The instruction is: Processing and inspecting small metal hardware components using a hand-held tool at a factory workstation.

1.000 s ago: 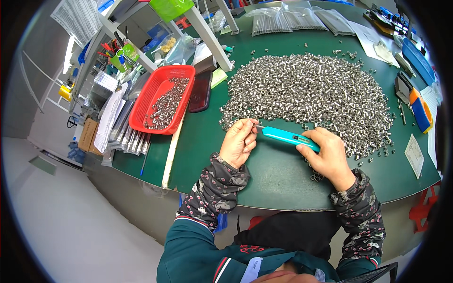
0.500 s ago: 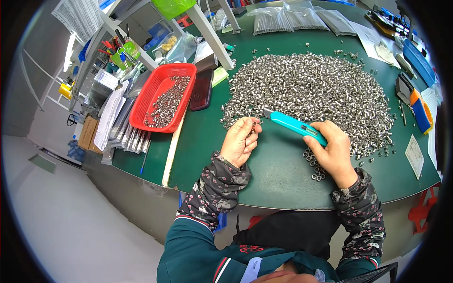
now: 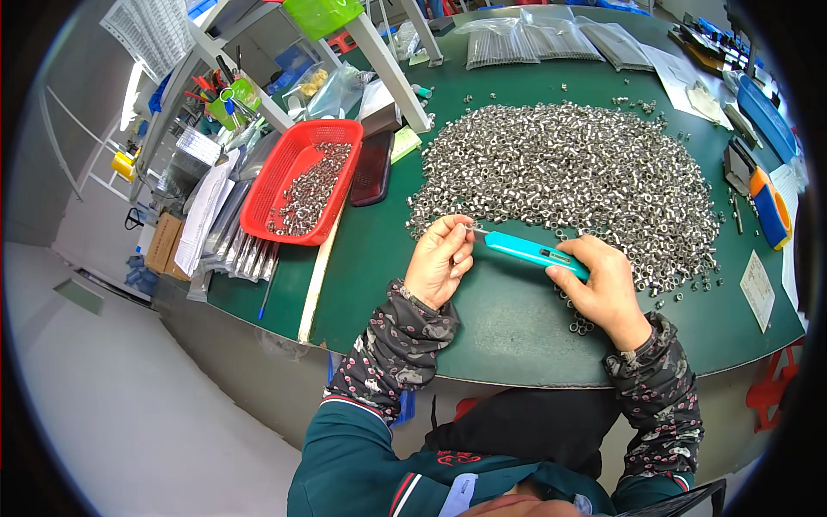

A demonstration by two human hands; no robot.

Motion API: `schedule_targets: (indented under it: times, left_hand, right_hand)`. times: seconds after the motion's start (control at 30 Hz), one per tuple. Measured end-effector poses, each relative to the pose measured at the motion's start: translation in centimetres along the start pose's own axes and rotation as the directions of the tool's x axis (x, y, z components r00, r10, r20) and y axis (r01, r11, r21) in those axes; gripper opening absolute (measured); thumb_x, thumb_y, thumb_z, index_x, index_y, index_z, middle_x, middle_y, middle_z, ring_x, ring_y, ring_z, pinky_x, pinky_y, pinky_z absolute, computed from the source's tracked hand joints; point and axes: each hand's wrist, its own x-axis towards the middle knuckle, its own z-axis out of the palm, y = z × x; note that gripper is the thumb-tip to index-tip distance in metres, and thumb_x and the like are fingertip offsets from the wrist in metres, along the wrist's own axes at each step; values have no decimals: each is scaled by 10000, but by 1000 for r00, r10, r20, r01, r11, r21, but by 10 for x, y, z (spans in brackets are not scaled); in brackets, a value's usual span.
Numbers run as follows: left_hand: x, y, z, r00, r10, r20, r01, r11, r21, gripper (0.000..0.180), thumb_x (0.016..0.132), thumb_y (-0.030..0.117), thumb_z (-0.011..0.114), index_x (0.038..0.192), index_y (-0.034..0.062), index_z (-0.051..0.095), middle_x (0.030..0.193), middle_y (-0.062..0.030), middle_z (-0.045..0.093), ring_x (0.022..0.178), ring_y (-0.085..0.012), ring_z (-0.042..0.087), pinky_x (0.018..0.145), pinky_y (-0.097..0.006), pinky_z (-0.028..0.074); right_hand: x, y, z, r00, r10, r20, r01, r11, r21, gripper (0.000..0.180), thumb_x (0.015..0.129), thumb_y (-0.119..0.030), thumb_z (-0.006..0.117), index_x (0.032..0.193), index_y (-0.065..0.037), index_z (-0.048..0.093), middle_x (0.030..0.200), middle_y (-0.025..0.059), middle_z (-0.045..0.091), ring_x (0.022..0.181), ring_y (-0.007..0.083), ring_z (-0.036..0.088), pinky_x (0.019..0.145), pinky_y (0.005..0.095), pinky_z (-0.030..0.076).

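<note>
My right hand (image 3: 601,284) grips a turquoise utility knife (image 3: 536,252) by its rear end, blade pointing left. In my left hand (image 3: 439,263) a small metal ring (image 3: 469,227) is pinched between thumb and index finger; the knife's tip meets it or lies right beside it. The other left fingers are curled, and what they may hold is hidden. Just beyond both hands spreads a large heap of short metal rings (image 3: 568,164) on the green table (image 3: 508,336). A few loose rings (image 3: 581,325) lie by my right hand.
A red plastic basket (image 3: 250,211) with more rings stands left, beside a dark phone-like case (image 3: 372,168). Bagged metal rods (image 3: 501,45) lie at the far edge. On the right are a blue tray (image 3: 767,116), an orange-and-blue tool (image 3: 771,207) and a paper label (image 3: 757,289).
The knife has moved left and slightly down with my right hand, bringing its tip to the ring at my left fingertips. The left hand has barely moved.
</note>
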Motion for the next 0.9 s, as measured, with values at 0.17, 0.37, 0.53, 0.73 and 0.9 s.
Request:
schedule_targets:
  times: [0.17, 0.37, 0.53, 0.73, 0.9]
  left_hand:
    - [1, 0, 1, 1000, -21, 8, 21, 999, -36, 137, 896, 116, 491, 1003, 45, 540, 789, -19, 510, 555, -57, 376, 427, -167, 293]
    - [-1, 1, 5, 1000, -23, -2, 23, 1000, -17, 140, 892, 117, 497, 989, 27, 543, 769, -19, 504, 544, -52, 373, 423, -161, 295]
    - [-2, 1, 5, 998, -29, -48, 30, 999, 23, 143, 893, 146, 509, 957, 23, 543, 740, -11, 479, 520, -38, 366, 408, -157, 293]
    - [-2, -2, 5, 996, -33, -83, 36, 999, 30, 156, 898, 147, 494, 961, 14, 547, 722, -16, 495, 513, -47, 360, 401, -158, 280]
    - [-2, -3, 5, 994, -28, -101, 33, 998, 45, 163, 904, 158, 485, 953, 13, 541, 712, -8, 493, 506, -45, 356, 398, -159, 279]
  right_hand:
    - [0, -1, -1, 1000, 14, 6, -14, 1000, -8, 235, 712, -242, 665, 825, -40, 624, 655, 98, 531, 589, 278, 551, 527, 364, 431]
    - [0, -3, -3, 998, 38, 49, -38, 999, -6, 242, 724, -253, 655, 846, -46, 634, 665, 99, 536, 594, 282, 555, 531, 368, 432]
    - [1, -5, -5, 994, 57, 94, -55, 998, -15, 243, 733, -257, 648, 861, -51, 643, 667, 99, 537, 590, 285, 556, 534, 370, 433]
    - [0, -5, -4, 995, 59, 76, -56, 997, -48, 242, 729, -247, 652, 865, -46, 641, 659, 96, 525, 589, 281, 551, 527, 369, 431]
    - [-1, -6, -3, 1000, 17, 25, -15, 994, -104, 244, 710, -231, 667, 866, -48, 629, 671, 89, 514, 591, 279, 545, 523, 373, 431]
